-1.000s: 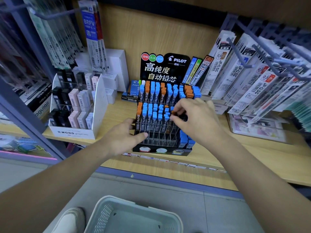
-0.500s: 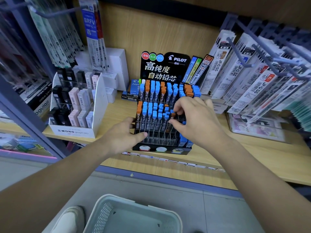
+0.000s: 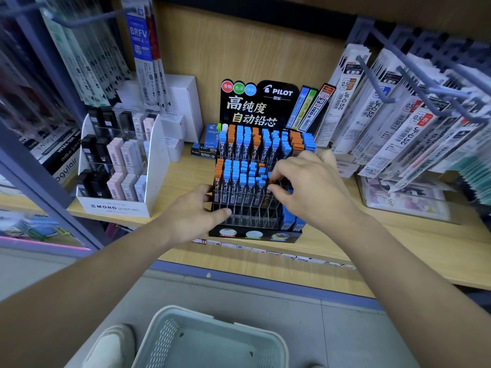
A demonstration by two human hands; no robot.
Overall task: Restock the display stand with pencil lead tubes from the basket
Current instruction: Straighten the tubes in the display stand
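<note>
1. Left hand (image 3: 196, 211) grips the left side of the black Pilot display stand (image 3: 255, 235), with its fingers curled round the side wall and its thumb across the clear front slots.
2. Right hand (image 3: 313, 189) hovers over the stand's middle tier, apart from the left, with its fingertips curled down and pinching an orange-capped tube (image 3: 271, 181).
3. Blue- and orange-capped pencil lead tubes (image 3: 239, 173) stand upright in the back and middle tiers. The front tier holds only a few blue ones, at its right end.
4. The stand sits on a wooden shelf (image 3: 398, 248), between a white MONO graph MG box (image 3: 117, 208) and hanging refill packets (image 3: 385, 115).
5. A pale green basket (image 3: 186, 312) sits on the floor below both forearms, well apart from the hands.
</note>
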